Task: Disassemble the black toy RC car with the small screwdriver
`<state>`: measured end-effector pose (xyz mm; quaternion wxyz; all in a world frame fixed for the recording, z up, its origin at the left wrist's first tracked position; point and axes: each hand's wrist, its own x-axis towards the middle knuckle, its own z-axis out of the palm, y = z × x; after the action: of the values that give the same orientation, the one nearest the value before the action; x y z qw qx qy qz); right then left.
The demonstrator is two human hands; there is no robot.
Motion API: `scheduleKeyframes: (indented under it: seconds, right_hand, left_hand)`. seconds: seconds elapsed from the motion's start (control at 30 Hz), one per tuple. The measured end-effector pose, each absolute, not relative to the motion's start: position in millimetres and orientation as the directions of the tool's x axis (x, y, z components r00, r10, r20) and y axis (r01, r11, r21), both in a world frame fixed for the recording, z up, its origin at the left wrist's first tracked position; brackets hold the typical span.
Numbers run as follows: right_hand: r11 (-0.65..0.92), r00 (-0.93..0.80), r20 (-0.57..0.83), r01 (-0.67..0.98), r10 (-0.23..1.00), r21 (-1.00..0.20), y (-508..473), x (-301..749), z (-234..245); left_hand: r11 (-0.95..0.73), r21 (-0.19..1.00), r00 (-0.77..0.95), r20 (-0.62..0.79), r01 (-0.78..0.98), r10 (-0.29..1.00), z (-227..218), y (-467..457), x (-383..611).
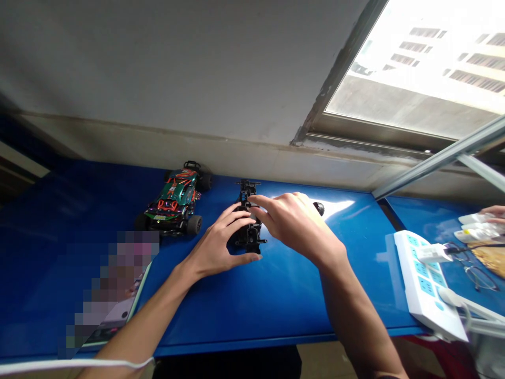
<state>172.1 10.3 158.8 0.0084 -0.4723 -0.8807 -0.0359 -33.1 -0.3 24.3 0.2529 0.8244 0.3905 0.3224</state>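
A black toy car chassis [251, 239] without wheels lies on the blue table, its long side pointing away from me. My left hand [216, 245] curves around its near left side, thumb by the near end and fingertips over the middle. From the right, my right hand [290, 218] reaches over the far half. Its index finger and thumb come together beside a small blue part [243, 197] on the chassis; whatever lies between them is hidden. To the left stands an assembled toy car [175, 197] with a green and orange body and black wheels.
A black wheel [319, 209] lies behind my right hand. At the left is a tablet [136, 295] with a partly blurred screen. A white power strip [424, 284] with plugs sits on the right edge. Another person's hand [495, 213] shows at far right. The wall [189, 79] borders the back.
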Motion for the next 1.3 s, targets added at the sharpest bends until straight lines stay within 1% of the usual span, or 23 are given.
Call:
scheduleKeyframes:
  seconds: [0.1, 0.2, 0.33, 0.4, 0.53, 0.63, 0.93, 1.07, 1.3]
  right_hand:
    - [0.579, -0.579, 0.084, 0.815, 0.811, 0.031, 6, 174, 161]
    - [0.566, -0.566, 0.065, 0.824, 0.822, 0.018, 5, 173, 162]
    - [0.503, -0.506, 0.031, 0.862, 0.862, 0.066, 10, 168, 157]
    - [0.519, -0.522, 0.039, 0.852, 0.852, 0.063, 12, 168, 155]
    - [0.573, -0.566, 0.114, 0.819, 0.817, -0.042, 11, 174, 159]
    - [0.582, -0.565, 0.154, 0.805, 0.811, -0.110, 9, 179, 164]
    - [0.538, -0.513, 0.168, 0.820, 0.842, -0.193, 8, 186, 168]
    - [0.555, -0.537, 0.141, 0.814, 0.832, -0.172, 11, 184, 163]
    - [0.569, -0.560, 0.125, 0.821, 0.819, -0.052, 13, 175, 157]
  left_hand:
    - [-0.564, 0.668, 0.486, 0.329, 0.486, 0.810, 25, 0, -33]
    - [-0.566, 0.669, 0.486, 0.334, 0.482, 0.808, 25, 0, -32]
    - [-0.582, 0.660, 0.494, 0.347, 0.475, 0.797, 26, 0, -32]
    - [-0.581, 0.663, 0.495, 0.345, 0.473, 0.797, 26, 0, -33]
    - [-0.558, 0.674, 0.487, 0.322, 0.484, 0.812, 26, -1, -33]
    - [-0.546, 0.682, 0.489, 0.306, 0.486, 0.817, 26, -1, -34]
    - [-0.543, 0.697, 0.487, 0.310, 0.468, 0.817, 26, -1, -34]
    - [-0.547, 0.694, 0.488, 0.313, 0.468, 0.815, 24, 0, -35]
    - [-0.551, 0.689, 0.487, 0.319, 0.470, 0.813, 24, 1, -34]
